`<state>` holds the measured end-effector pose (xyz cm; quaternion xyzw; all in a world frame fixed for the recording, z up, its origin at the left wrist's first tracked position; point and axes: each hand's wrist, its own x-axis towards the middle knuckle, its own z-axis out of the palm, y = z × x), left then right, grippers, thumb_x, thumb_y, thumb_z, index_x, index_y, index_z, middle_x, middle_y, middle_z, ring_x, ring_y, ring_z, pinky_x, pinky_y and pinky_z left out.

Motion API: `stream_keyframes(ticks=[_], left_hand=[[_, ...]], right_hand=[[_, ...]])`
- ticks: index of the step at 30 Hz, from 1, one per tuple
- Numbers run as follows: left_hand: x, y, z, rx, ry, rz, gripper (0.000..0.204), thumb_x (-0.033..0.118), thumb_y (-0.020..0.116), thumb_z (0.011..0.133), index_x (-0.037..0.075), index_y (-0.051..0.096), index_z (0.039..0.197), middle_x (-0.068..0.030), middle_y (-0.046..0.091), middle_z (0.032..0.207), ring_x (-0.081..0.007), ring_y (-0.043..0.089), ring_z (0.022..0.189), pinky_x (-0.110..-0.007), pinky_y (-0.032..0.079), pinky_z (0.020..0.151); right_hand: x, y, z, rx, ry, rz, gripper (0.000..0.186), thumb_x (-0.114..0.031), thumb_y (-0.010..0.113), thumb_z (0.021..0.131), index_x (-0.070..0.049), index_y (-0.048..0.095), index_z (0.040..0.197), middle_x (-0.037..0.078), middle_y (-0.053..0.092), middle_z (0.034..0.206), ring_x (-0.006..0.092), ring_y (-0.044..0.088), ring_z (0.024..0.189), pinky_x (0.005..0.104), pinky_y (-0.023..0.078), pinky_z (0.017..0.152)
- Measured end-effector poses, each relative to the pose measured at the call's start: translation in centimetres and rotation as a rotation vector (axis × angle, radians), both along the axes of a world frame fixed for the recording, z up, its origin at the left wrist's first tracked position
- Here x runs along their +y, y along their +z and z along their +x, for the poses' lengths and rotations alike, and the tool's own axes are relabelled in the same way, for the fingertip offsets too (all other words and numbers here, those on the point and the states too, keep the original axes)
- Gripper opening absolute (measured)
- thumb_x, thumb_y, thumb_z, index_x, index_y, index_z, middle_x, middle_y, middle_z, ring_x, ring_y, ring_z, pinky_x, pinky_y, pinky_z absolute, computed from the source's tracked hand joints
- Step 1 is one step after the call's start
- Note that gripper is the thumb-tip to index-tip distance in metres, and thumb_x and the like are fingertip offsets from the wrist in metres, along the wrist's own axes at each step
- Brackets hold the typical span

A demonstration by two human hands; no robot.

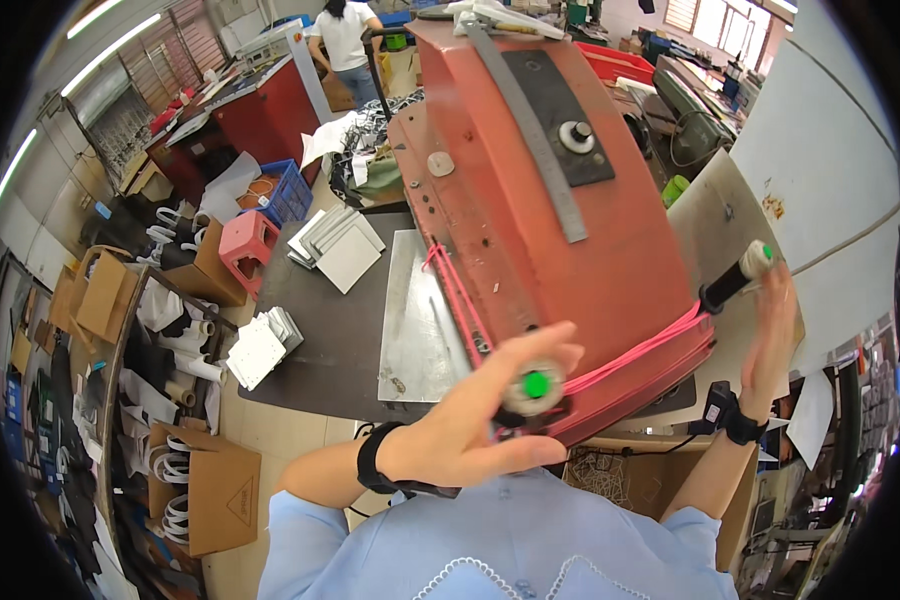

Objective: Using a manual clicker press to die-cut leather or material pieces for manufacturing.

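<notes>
A red swing-arm press head (pixel 590 270) fills the middle, with pink cord (pixel 660 338) tied along its near edges. At its front corner stands a handle with a green button (pixel 537 385). My left hand (pixel 455 430) is beside this handle, thumb and fingers spread on either side, not closed round it. My right hand (pixel 775 315) is open, fingers straight, next to the black right handle (pixel 732 284), which also has a green button. Whether either palm touches its handle, I cannot tell. Left of the press head, a bare metal plate (pixel 410 325) lies on the dark worktable (pixel 320 360).
Two stacks of flat pale pieces, a far stack (pixel 345 255) and a near stack (pixel 262 350), lie on the table's left side. A steel ruler (pixel 530 130) rests on the press head. Cardboard boxes (pixel 210 490) and a pink stool (pixel 248 245) stand left; another person (pixel 348 40) is behind.
</notes>
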<state>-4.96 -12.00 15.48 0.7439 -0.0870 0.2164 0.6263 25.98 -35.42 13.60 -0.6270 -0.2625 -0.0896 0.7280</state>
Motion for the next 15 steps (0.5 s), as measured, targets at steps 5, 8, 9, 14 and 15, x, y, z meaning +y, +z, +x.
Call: stream_keyframes(ticks=[5, 8, 9, 14, 15], left_hand=[[1.6, -0.4, -3.8, -0.067, 0.199, -0.313, 0.067, 0.042, 0.044, 0.101, -0.004, 0.028, 0.146, -0.0152, 0.06, 0.102, -0.0175, 0.058, 0.088, -0.031, 0.047, 0.083], [2.2, 0.3, -5.4, -0.028, 0.416, -0.343, 0.063, 0.045, 0.041, 0.099, 0.0, 0.036, 0.142, -0.0125, 0.06, 0.087, -0.0185, 0.059, 0.076, -0.031, 0.049, 0.075], [2.5, 0.5, -5.9, -0.02, 0.455, -0.357, 0.061, 0.042, 0.042, 0.098, 0.0, 0.037, 0.141, -0.0122, 0.059, 0.086, -0.0182, 0.059, 0.075, -0.031, 0.049, 0.075], [3.7, 0.6, -7.4, -0.044, 0.541, -0.4, 0.059, 0.037, 0.048, 0.094, 0.001, 0.039, 0.14, -0.0108, 0.059, 0.081, -0.0177, 0.058, 0.073, -0.031, 0.048, 0.074], [3.9, 0.6, -7.5, -0.046, 0.537, -0.408, 0.06, 0.037, 0.049, 0.093, 0.001, 0.039, 0.14, -0.0109, 0.06, 0.081, -0.0178, 0.058, 0.073, -0.031, 0.049, 0.074]], right_hand=[[4.2, 0.0, -2.6, 0.078, 0.248, 0.064, 0.056, -0.044, 0.038, 0.106, -0.001, 0.044, 0.141, 0.014, 0.057, 0.129, 0.0228, 0.052, 0.122, 0.0375, 0.037, 0.107], [5.0, 0.8, -4.7, 0.143, 0.303, 0.108, 0.051, -0.042, 0.035, 0.106, 0.0, 0.052, 0.13, 0.01, 0.064, 0.105, 0.0208, 0.06, 0.102, 0.0346, 0.043, 0.098], [5.3, 1.2, -5.3, 0.154, 0.336, 0.096, 0.05, -0.04, 0.034, 0.107, 0.001, 0.053, 0.128, 0.01, 0.065, 0.101, 0.0208, 0.061, 0.1, 0.0343, 0.043, 0.096], [7.1, 2.1, -7.7, 0.227, 0.313, 0.144, 0.032, -0.026, 0.052, 0.09, 0.0, 0.057, 0.107, 0.008, 0.059, 0.074, 0.0162, 0.058, 0.068, 0.0304, 0.05, 0.074], [7.0, 2.1, -7.7, 0.223, 0.342, 0.138, 0.03, -0.025, 0.052, 0.09, 0.0, 0.057, 0.106, 0.008, 0.058, 0.073, 0.0157, 0.057, 0.067, 0.03, 0.05, 0.073]])
